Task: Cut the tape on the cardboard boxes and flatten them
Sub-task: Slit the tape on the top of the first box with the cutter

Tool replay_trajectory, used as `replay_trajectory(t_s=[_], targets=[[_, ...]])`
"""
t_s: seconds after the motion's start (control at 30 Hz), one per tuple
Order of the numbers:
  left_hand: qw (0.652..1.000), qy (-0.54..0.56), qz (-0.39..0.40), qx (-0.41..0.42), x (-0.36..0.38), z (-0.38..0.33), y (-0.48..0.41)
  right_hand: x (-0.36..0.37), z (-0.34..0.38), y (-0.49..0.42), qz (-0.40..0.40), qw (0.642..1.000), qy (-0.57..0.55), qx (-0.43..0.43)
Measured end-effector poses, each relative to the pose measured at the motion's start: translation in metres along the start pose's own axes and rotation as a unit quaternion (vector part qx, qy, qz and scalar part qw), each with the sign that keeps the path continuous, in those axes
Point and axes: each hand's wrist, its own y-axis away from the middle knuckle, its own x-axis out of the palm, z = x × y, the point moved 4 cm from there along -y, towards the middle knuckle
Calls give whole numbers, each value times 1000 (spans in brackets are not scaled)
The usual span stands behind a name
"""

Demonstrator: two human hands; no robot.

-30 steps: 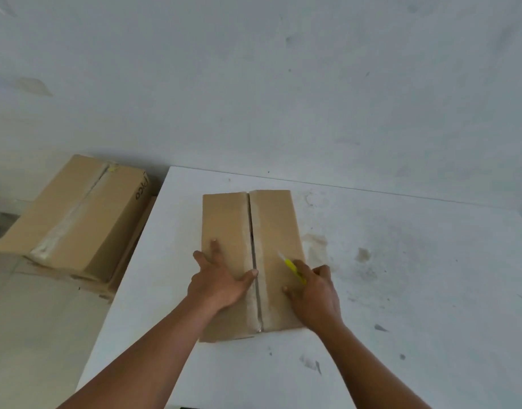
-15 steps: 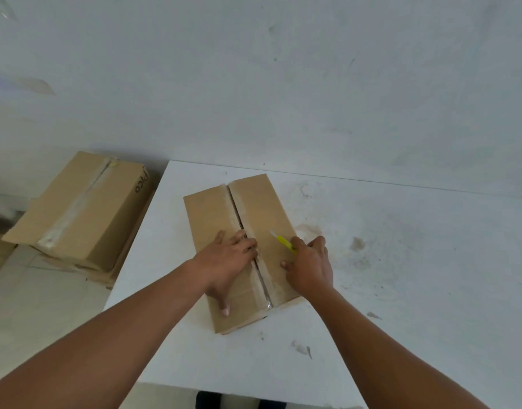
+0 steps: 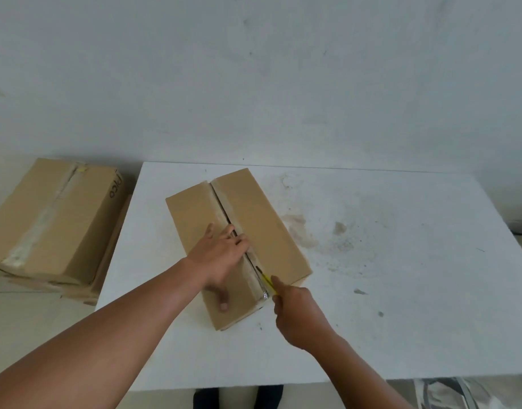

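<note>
1. The pale wall (image 3: 283, 84) fills the whole top half of the view, scuffed here and there.
2. Below it is the white table (image 3: 401, 305), its far edge running along the wall.
3. Off the table's left side, and lower down, sits a second cardboard box (image 3: 56, 222). It is closed, with a strip of worn tape down the middle of its top and black lettering on the side facing the table. It rests on what looks like flat cardboard.
4. Now the main one: the cardboard box (image 3: 262, 219) lies on the table, left of centre, turned at an angle. Its near end points toward the person and its two top flaps meet at a dark seam.
5. The left hand (image 3: 221, 255) is spread flat on the left flap. It presses down with straight fingers that reach to the seam, and the thumb points back toward the near edge. It grasps nothing.
6. The right hand (image 3: 298, 311) sits at the box's near end, fingers curled tight around a cutter.
7. Brownish stains (image 3: 339, 228) mark the table just right of the box.
8. The yellow cutter (image 3: 268, 281) pokes out of the right fist, its tip right at the seam near the box's end.
9. A shiny bit of tape (image 3: 264, 295) shows at the seam's near end, just beside the cutter.
</note>
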Motion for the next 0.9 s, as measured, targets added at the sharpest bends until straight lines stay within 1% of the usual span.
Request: replay_trajectory(t_s=[0.13, 0.3, 0.4, 0.57, 0.67, 0.77, 0.9], targets=[[1000, -9, -1, 6, 0, 0, 2, 12, 10, 2, 12, 999, 34, 18], [999, -35, -2, -2, -2, 0, 1, 7, 12, 10, 15, 991, 130, 27], [999, -54, 1, 0, -4, -2, 2, 11, 7, 29, 11, 986, 164, 40], [994, -98, -23, 29, -2, -6, 2, 33, 1, 49, -12, 988, 135, 67], [989, -115, -22, 95, -5, -19, 4, 37, -1, 50, -23, 990, 113, 78], [982, -88, -9, 164, -6, -36, 6, 38, -4, 50, -29, 992, 90, 88], [981, -85, -17, 173, -3, -49, -1, 41, -8, 51, -31, 994, 47, 97]])
